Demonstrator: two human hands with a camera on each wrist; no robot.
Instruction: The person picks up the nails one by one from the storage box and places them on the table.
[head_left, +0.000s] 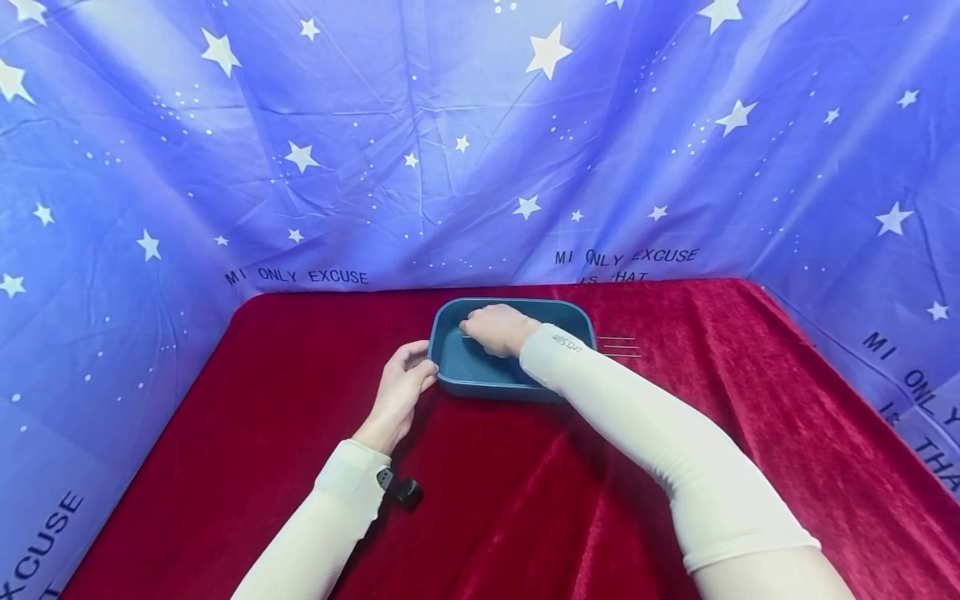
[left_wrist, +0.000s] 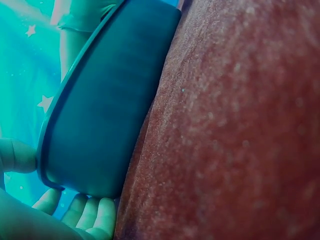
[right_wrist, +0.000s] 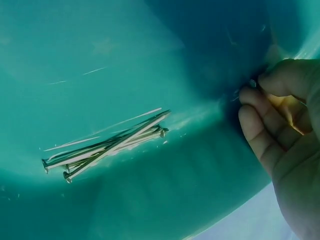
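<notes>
Tub (head_left: 487, 390): blue, round-cornered, at the centre of the frame, resting on red cloth (head_left: 465, 525).
Left hand (head_left: 397, 387): left of centre, thumb and fingers bent about the tub's left end, touching rim and outer wall.
Right hand (head_left: 501, 329): inside the tub, thumb and fingertips pinching what looks like a nail (right_wrist: 252, 83); only a bright speck shows, so I cannot tell how it lies.
Pile (right_wrist: 117, 145): several nails crossed inside the tub, left of centre in the right wrist view.
Rods (head_left: 621, 347): three, thin, nearly parallel, just right of the tub; probably nails too.
Slip risk: slender, smooth metal could roll from the pinch if the fingertips catch too little of it.
Knock risk: the right sleeve (head_left: 637, 417) crosses the tub's near right rim; a low sweep could shift the tub or scatter the rods, more so if the left hand loosens.
Tangle risk: crossed shanks could drag one another when one is pulled.
Materials: tub glossy, seemingly plastic; nails straight, shiny, flat-headed; cloth velvety and creased; sleeve pale and close-fitting; backdrop (head_left: 420, 208) wrinkled blue fabric with white stars.
</notes>
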